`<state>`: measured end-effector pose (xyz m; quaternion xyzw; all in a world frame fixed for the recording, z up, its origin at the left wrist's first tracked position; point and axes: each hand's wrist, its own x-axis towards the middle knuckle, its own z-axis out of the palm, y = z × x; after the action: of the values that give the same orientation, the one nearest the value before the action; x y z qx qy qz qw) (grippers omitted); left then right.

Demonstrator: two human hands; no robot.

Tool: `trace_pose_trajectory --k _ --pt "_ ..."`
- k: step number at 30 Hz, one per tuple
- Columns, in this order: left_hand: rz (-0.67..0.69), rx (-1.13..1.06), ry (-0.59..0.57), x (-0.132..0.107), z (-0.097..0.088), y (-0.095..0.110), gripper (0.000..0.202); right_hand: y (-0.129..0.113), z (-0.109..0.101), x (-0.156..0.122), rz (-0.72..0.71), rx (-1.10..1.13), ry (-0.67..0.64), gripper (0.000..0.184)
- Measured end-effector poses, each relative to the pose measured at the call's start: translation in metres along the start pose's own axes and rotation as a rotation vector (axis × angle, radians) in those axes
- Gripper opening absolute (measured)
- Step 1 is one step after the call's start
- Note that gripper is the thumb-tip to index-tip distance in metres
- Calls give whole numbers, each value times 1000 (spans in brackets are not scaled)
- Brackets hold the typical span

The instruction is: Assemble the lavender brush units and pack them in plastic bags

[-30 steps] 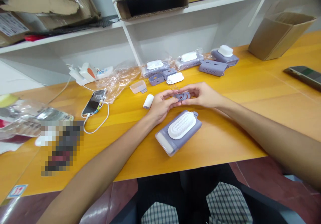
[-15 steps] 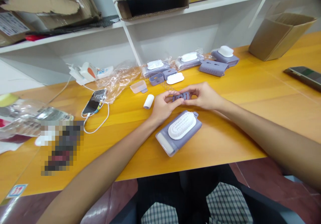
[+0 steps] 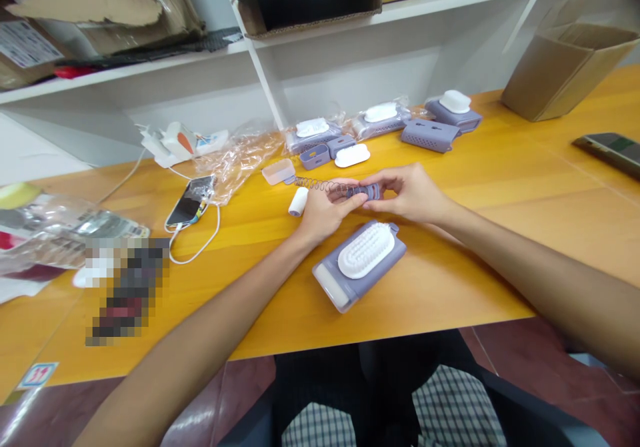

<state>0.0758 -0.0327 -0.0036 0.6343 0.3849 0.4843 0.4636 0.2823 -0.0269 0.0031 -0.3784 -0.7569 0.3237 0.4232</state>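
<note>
Spring (image 3: 320, 185): thin metal coil, sticking out leftward, pinched by left hand (image 3: 323, 210)
Purple part (image 3: 364, 192): small, gripped in right hand (image 3: 407, 193) fingertips, just above the brush case (image 3: 360, 265)
Table (image 3: 475, 247): orange wood

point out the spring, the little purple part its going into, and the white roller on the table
spring (image 3: 320, 185), head view, middle of the coil that sticks out past the left hand
small purple part (image 3: 369, 192), head view, its ribbed face between the fingers
white roller (image 3: 299, 201), head view, middle of its side
</note>
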Motion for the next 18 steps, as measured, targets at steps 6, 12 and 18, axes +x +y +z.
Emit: trace_pose_trajectory --k 6,12,18 --pt "158 188 72 -1 -1 3 21 -4 0 0 17 53 6 43" --pt "179 246 87 -3 0 9 19 -7 -3 0 85 171 -15 46" --pt "189 249 70 -4 -1 7 19 -4 -7 2 199 377 -72 48"
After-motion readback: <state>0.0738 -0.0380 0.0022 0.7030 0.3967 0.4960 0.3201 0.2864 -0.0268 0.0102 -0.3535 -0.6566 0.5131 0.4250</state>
